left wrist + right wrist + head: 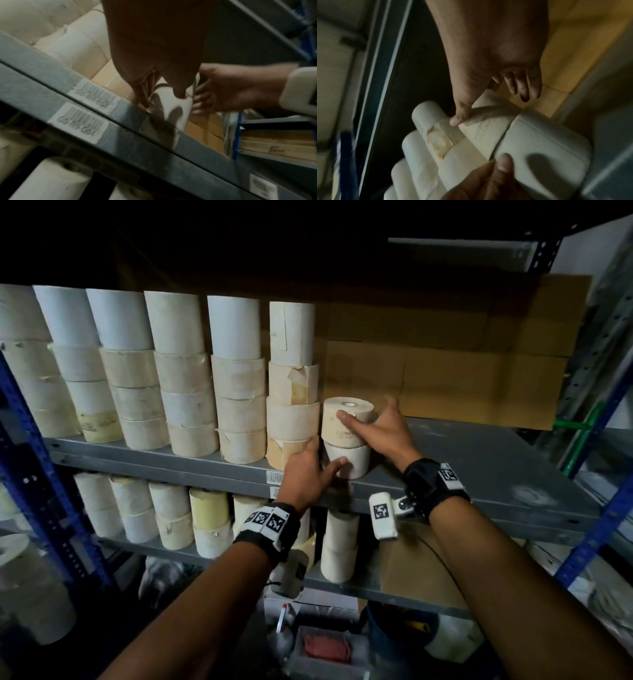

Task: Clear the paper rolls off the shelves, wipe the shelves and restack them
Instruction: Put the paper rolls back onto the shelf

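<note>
White and cream rolls [236, 378], grey shelf [479, 460], blue posts [37, 446], brown cardboard [472, 378], black-and-white checkered wristbands [267, 520].

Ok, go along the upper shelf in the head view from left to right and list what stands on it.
Six tall stacks of paper rolls → short two-roll stack, with the left hand on its lower roll and the right hand on its upper roll → flattened cardboard against the back → bare grey shelf.
</note>
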